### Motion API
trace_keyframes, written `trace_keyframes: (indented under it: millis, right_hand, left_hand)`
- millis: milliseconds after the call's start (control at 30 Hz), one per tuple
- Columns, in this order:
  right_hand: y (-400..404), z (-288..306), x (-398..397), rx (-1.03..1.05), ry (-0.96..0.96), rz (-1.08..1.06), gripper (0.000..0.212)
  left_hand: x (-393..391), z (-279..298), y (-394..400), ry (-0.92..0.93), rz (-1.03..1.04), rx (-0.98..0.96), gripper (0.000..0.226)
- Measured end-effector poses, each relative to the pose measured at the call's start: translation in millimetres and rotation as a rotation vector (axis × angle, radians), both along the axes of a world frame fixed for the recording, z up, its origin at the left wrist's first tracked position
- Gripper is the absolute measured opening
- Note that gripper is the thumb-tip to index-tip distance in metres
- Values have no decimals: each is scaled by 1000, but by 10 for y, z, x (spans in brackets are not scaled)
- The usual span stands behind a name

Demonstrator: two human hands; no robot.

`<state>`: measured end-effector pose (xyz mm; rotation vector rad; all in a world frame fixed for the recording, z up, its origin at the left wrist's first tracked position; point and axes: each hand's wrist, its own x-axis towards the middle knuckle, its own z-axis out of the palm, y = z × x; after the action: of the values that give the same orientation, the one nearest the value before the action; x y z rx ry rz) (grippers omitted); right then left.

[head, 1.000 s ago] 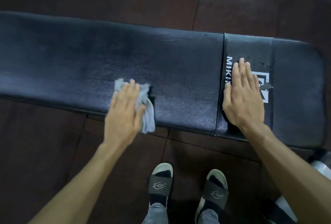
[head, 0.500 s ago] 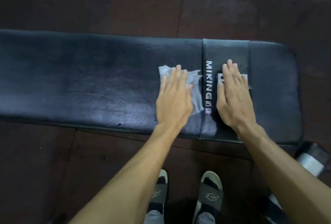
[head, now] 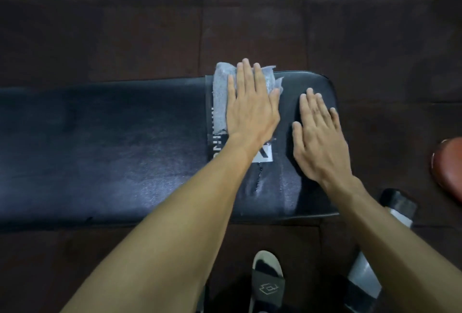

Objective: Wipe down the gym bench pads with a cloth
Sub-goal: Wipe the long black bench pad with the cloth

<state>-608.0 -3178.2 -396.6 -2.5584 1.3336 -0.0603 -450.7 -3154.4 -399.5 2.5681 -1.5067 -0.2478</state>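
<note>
A long black bench pad (head: 100, 152) runs across the view, with a shorter black pad section (head: 310, 82) at its right end that carries white lettering and a logo. My left hand (head: 250, 107) lies flat on a grey cloth (head: 220, 97) and presses it against the far edge of the short section, over the lettering. The cloth's far corners stick out past the pad's rim. My right hand (head: 317, 135) rests flat and bare on the right part of the same section, fingers together, holding nothing.
Dark rubber floor tiles (head: 150, 25) surround the bench. A black and silver bench leg (head: 392, 215) juts out at the lower right. A reddish-brown rounded object (head: 450, 165) sits at the right edge. One sandalled foot (head: 267, 280) stands below the bench.
My left hand has slid the cloth rightward along the long pad and onto the far edge of the short section. My right hand has shifted right toward the bench end.
</note>
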Motion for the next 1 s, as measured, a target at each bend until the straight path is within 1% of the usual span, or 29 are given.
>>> trace_keyframes:
  millis: [67, 133, 233, 300, 400, 467, 533, 600, 667, 733, 800, 867, 900, 933, 1000]
  right_hand:
    - [-107, -18, -141, 23, -18, -106, 60]
    - [-175, -30, -268, 51, -37, -159, 59]
    - [-167, -36, -365, 93, -67, -129, 59]
    - [-143, -45, -349, 120, -114, -131, 59]
    - [-144, -59, -310, 177, -192, -168, 59]
    - [-155, -50, -320, 201, -224, -160, 58]
    - [-172, -47, -383, 236, -249, -158, 57]
    - [-190, -45, -475, 257, -280, -201, 56]
    - [-214, -31, -585, 249, -318, -295, 55]
    - [-234, -14, -671, 241, -343, -377, 55]
    - [-212, 17, -697, 256, -359, -413, 55]
    - [-181, 70, -651, 250, -397, -414, 54]
    - [-160, 94, -596, 243, -415, -409, 54]
    - [-141, 114, -527, 240, -429, -393, 54]
    - [-103, 129, -367, 252, -431, -305, 55]
  left_hand:
    - [-129, -23, -161, -1, -2, 6, 69]
    - [-195, -18, -131, 0, -3, 21, 70]
    - [-347, 88, 119, 76, -193, -2, 73]
    - [-365, 129, 295, 126, -266, -14, 74]
    - [-171, 88, 317, 19, -174, 16, 75]
    - [-138, 31, 143, -33, -119, 37, 76]
    - [-248, 3, -141, -67, -77, 35, 76]
    - [-400, 1, -356, -71, -63, 21, 75]
    - [-525, -9, -394, -56, -130, 0, 75]
    - [-698, -14, -247, -48, -271, -9, 73]
    - [-864, 14, 0, -19, -426, -12, 67]
    - [-853, 39, 257, 10, -479, -8, 61]
    - [-755, 45, 401, 5, -434, 7, 60]
    - [-610, 48, 559, -6, -339, 19, 60]
    - [-269, 61, 903, -6, -64, 5, 63]
